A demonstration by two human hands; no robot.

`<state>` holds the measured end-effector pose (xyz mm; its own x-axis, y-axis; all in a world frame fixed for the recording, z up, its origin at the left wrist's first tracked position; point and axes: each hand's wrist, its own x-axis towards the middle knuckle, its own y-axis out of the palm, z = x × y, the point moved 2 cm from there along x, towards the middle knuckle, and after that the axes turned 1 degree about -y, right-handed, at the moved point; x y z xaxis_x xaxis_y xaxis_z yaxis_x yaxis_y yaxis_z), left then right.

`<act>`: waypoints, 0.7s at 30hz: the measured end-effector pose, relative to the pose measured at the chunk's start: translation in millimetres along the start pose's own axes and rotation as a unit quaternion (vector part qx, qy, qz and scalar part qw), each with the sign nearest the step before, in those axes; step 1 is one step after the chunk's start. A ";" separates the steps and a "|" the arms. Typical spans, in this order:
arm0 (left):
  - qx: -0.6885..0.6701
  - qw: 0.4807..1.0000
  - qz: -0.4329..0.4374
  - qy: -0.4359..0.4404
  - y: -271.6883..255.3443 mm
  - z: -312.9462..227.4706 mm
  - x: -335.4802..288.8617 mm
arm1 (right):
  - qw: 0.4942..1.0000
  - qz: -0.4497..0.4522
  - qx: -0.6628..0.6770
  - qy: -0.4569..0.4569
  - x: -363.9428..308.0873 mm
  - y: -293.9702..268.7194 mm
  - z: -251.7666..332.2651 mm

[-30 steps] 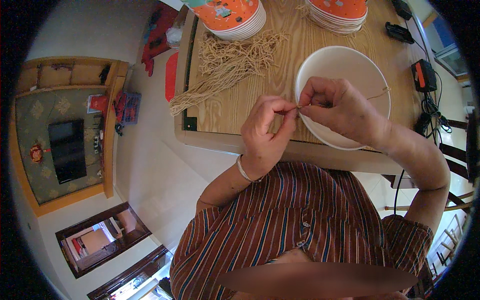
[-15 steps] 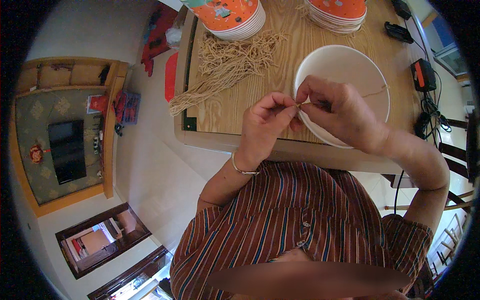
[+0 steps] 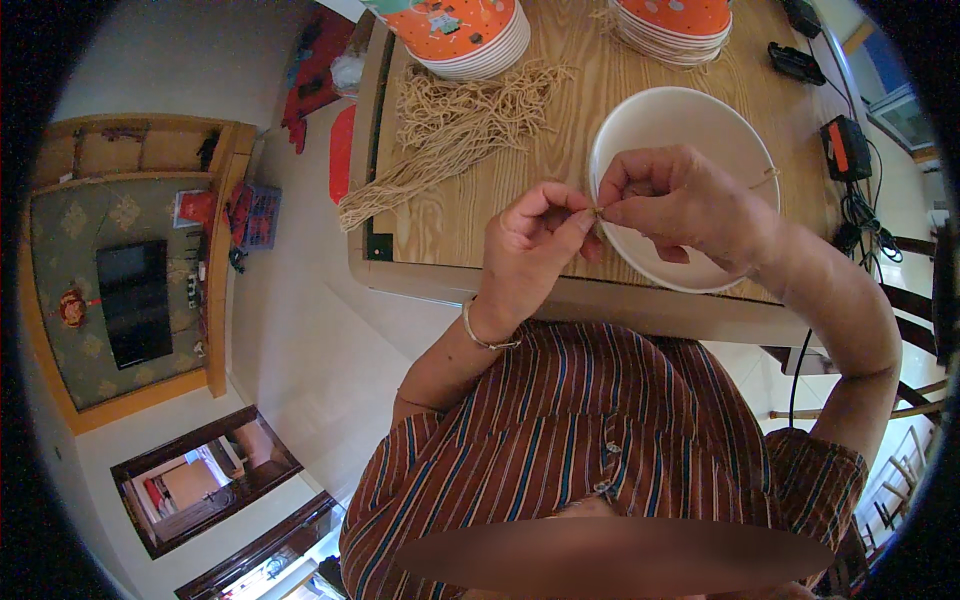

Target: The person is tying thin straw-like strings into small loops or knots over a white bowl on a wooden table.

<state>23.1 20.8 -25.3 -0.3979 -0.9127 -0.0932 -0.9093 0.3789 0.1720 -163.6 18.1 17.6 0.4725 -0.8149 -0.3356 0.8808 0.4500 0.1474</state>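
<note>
A wide white bucket (image 3: 680, 118) stands on the table before me, its open mouth facing up. At its left rim, my left hand (image 3: 530, 250) pinches a thin tan cord (image 3: 597, 212) between thumb and fingertips. My right hand (image 3: 700, 215) reaches over the bucket's mouth and pinches the same bit of cord, fingertips touching those of the left. The cord's exact shape between the fingers is too small to make out. On the opposite rim a small piece of the cord (image 3: 768, 177) passes at the wall. The right hand hides part of the bucket's inside.
Loose tan cords (image 3: 470, 130) lie in a bundle on the wooden table (image 3: 560, 90). Behind them are two stacks of orange printed buckets, one left (image 3: 460, 35) and one right (image 3: 680, 30). A black adapter (image 3: 845, 148) and cables (image 3: 865, 225) sit along the right edge.
My right hand has turned slightly and now covers the cord strand that crossed the bucket's inside. The bucket has shifted a little; my left hand keeps its pinch.
</note>
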 end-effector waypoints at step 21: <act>0.149 0.986 -0.021 0.073 -0.9 -10.2 -2.8 | 0.999 0.004 0.016 0.039 2.1 -1.0 -0.7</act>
<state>26.3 21.4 -15.2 -0.3564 -0.9329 0.0523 -0.9289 0.3477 -0.1275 -163.5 16.2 16.1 0.4771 -0.7797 -0.4055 0.8780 0.4437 0.1798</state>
